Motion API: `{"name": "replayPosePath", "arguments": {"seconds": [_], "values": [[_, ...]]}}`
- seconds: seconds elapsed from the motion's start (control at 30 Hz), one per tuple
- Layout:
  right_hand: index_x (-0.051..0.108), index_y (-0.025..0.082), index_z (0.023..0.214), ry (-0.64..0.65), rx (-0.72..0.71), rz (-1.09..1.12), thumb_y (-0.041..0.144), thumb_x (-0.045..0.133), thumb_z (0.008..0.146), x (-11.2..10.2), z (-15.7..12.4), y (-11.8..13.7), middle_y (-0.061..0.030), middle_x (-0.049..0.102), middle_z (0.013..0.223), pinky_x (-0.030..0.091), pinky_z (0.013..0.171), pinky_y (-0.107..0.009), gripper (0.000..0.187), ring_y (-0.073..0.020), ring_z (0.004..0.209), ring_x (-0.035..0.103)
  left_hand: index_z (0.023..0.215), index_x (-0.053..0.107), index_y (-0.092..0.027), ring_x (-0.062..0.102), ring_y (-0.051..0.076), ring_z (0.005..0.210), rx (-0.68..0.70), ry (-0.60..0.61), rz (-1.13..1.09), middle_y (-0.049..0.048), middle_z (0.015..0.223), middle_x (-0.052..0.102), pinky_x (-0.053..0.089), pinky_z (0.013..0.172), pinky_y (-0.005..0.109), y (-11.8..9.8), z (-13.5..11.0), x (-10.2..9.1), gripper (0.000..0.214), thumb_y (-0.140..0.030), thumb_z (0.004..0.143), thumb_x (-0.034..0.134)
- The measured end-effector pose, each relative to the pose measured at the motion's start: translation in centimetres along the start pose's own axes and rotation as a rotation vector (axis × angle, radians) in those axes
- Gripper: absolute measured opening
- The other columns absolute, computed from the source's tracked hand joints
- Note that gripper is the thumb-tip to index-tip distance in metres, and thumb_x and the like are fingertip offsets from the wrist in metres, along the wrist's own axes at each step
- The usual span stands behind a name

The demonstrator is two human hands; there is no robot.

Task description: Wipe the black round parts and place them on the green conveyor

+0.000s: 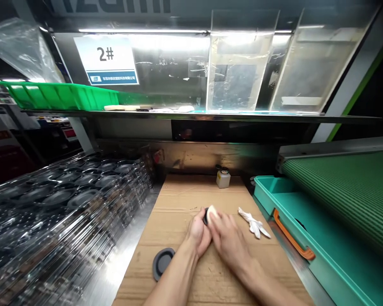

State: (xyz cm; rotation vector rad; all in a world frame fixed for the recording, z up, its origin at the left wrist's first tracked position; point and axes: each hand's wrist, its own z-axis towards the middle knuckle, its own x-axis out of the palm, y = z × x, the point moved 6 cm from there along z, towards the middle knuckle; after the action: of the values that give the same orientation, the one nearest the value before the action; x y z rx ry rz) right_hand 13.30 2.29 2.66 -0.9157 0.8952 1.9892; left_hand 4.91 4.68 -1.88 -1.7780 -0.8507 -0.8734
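My left hand (198, 231) is closed around a small dark round part (205, 216), most of it hidden by the fingers. Against that part my right hand (228, 238) presses a whitish pad (212, 211), pinched between thumb and fingers; it looks like a sponge or cloth. Both hands meet above the middle of a cardboard sheet (175, 199). A dark grey ring-shaped part (163, 262) lies flat beside my left forearm. To the right of my right hand rests a crumpled white glove (254, 223).
A small jar (223, 177) with a dark lid stands at the cardboard's back. Clear trays (83, 199) of dark round parts are stacked at left. A teal bin (335, 259) with an orange handle and a green conveyor belt (347, 182) flank the right. A shelf (178, 114) crosses above.
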Motion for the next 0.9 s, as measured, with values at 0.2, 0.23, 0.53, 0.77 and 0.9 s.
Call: {"name": "replayPosePath", "arguments": {"seconds": [0.2, 0.23, 0.53, 0.77, 0.9], "values": [[0.054, 0.024, 0.130, 0.038, -0.024, 0.043, 0.029, 0.038, 0.094, 0.3, -1.0, 0.5, -0.0105, 0.050, 0.134, 0.043, 0.094, -0.042, 0.039, -0.0263, 0.114, 0.049, 0.093, 0.061, -0.011, 0.066, 0.022, 0.093, 0.003, -0.024, -0.010, 0.0142, 0.096, 0.068, 0.052, 0.087, 0.035, -0.2, -0.2, -0.2, 0.021, -0.028, 0.091, 0.048], [0.053, 0.025, 0.131, 0.041, -0.049, 0.079, 0.029, 0.039, 0.094, 0.4, -0.9, 0.6, -0.0099, 0.048, 0.135, 0.043, 0.094, -0.040, 0.040, -0.0258, 0.116, 0.048, 0.094, 0.061, -0.010, 0.066, 0.022, 0.094, -0.004, -0.014, -0.010, 0.0150, 0.097, 0.068, 0.052, 0.087, 0.035, -0.2, -0.2, -0.1, 0.023, -0.028, 0.091, 0.047], [0.041, 0.019, 0.133, -0.085, 0.349, 0.599, 0.038, 0.067, 0.074, 0.2, 1.4, -6.3, -0.0089, 0.060, 0.117, 0.048, 0.087, -0.034, 0.067, -0.0199, 0.097, 0.060, 0.099, 0.060, -0.009, 0.066, 0.023, 0.088, 0.017, 0.012, 0.038, 0.0151, 0.101, 0.067, 0.053, 0.084, 0.043, -0.5, 0.7, -0.3, 0.026, -0.028, 0.093, 0.043], [0.057, 0.023, 0.117, 0.318, 0.222, 0.700, 0.032, 0.066, 0.071, -1.4, 0.6, -4.5, -0.0021, 0.065, 0.101, 0.045, 0.064, -0.023, 0.048, -0.0133, 0.075, 0.059, 0.102, 0.057, -0.012, 0.066, 0.024, 0.093, 0.044, -0.034, 0.060, 0.0152, 0.099, 0.066, 0.054, 0.081, 0.039, -0.7, 0.6, -0.2, 0.024, -0.028, 0.093, 0.041], [0.057, 0.023, 0.118, 0.397, 0.254, 0.695, 0.036, 0.062, 0.075, -1.6, 0.6, -4.5, 0.0009, 0.064, 0.082, 0.039, 0.055, -0.021, 0.045, -0.0107, 0.062, 0.053, 0.105, 0.056, -0.012, 0.066, 0.025, 0.093, 0.045, 0.004, 0.098, 0.0164, 0.100, 0.066, 0.053, 0.082, 0.040, -0.4, 0.5, 0.1, 0.025, -0.029, 0.093, 0.042]]}}
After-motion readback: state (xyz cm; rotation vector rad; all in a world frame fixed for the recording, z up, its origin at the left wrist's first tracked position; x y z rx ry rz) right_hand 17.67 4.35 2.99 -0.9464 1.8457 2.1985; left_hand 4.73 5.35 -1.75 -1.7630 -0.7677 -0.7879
